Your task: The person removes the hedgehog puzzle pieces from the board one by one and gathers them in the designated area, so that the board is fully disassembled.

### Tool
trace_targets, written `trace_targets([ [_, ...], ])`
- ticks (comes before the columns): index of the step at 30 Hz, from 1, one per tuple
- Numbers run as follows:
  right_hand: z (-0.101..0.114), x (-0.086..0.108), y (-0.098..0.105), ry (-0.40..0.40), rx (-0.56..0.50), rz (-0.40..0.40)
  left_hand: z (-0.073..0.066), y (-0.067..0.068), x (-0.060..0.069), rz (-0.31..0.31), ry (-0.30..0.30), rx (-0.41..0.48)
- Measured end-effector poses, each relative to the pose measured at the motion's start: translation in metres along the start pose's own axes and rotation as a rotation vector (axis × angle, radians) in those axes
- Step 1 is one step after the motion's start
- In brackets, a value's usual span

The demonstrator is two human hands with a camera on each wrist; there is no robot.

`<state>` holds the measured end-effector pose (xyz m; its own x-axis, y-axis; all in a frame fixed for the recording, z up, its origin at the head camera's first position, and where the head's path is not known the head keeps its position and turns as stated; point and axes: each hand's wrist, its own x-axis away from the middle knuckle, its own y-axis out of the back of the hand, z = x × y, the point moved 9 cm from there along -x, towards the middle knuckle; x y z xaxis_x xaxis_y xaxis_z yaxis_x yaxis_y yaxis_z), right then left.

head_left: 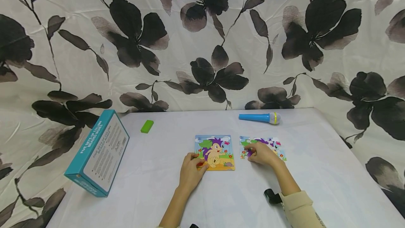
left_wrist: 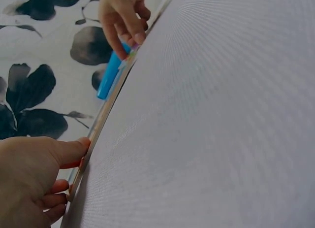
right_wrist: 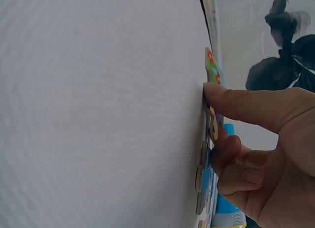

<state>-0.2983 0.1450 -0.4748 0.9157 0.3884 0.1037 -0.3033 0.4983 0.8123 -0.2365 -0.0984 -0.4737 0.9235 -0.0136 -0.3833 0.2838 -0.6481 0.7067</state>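
A square hedgehog puzzle (head_left: 218, 150) lies on the table, with a purple-haired hedgehog on an orange and blue ground. My left hand (head_left: 191, 173) grips its lower left corner, thumb at the bottom edge and fingers along the left side. To its right lie several hedgehog puzzle pieces (head_left: 278, 147), side by side. Over these my right hand (head_left: 262, 154) pinches a puzzle piece (right_wrist: 213, 122) between thumb and fingers, as the right wrist view shows; the hand covers much of it. The left wrist view shows the puzzle edge-on beside my left hand (left_wrist: 39, 174).
A blue toy microphone (head_left: 254, 117) lies behind the pieces. At the back left is a small green block (head_left: 147, 126). A teal and white box (head_left: 99, 154) stands at the table's left edge. Floral cloth (head_left: 205, 45) hangs behind the white table (head_left: 152, 189).
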Motion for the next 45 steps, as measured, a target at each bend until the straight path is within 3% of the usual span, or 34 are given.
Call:
trace_targets([
  [11, 0.001, 0.000, -0.001, 0.000, -0.014, 0.001, 0.001, -0.001, 0.000, 0.020, 0.020, 0.011],
  [22, 0.000, 0.004, 0.001, -0.030, 0.078, -0.024, 0.000, -0.001, 0.000, 0.026, 0.030, 0.010],
  [27, 0.002, 0.004, 0.002, -0.005, 0.087, -0.035, -0.001, -0.001, -0.001, 0.027, 0.031, 0.014],
  [37, -0.004, -0.003, 0.010, -0.010, -0.074, -0.097, 0.000, -0.002, -0.001, 0.029, 0.033, 0.012],
  [45, -0.006, -0.004, 0.011, 0.039, -0.144, -0.079, 0.002, -0.003, -0.001, 0.033, 0.038, 0.003],
])
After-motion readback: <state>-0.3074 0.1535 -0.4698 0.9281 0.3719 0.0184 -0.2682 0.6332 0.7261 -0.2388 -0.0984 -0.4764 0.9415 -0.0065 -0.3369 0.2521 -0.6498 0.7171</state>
